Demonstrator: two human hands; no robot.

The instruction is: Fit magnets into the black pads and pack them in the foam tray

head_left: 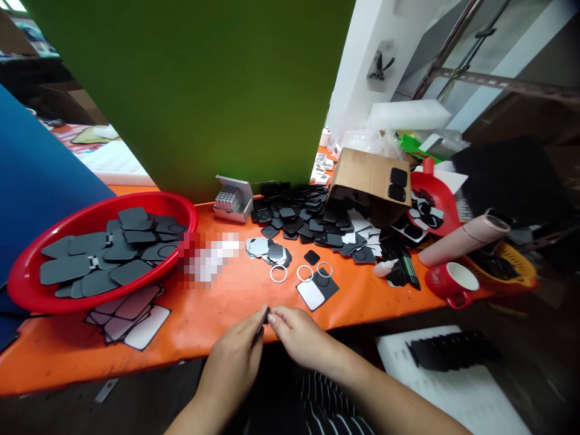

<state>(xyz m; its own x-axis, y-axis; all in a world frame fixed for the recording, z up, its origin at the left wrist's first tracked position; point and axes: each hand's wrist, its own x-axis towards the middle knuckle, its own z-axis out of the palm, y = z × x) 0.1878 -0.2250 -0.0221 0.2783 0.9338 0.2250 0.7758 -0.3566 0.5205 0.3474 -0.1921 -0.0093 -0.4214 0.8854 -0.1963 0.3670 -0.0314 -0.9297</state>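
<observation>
Left hand (pixel 234 351) and right hand (pixel 299 334), both closed on one thin dark piece (pixel 263 321): six o'clock, at near edge of orange bench (pixel 194 331). Red oval basin (pixel 191 220), holding grey plates (pixel 97 281): nine o'clock.

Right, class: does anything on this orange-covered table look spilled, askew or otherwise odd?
The brown cardboard box appears tipped on its side, its dark opening toward the front, with flat black rounded-square pieces heaped loosely around it, as if spilled, though that may be deliberate. Nothing looks clearly broken.
</observation>
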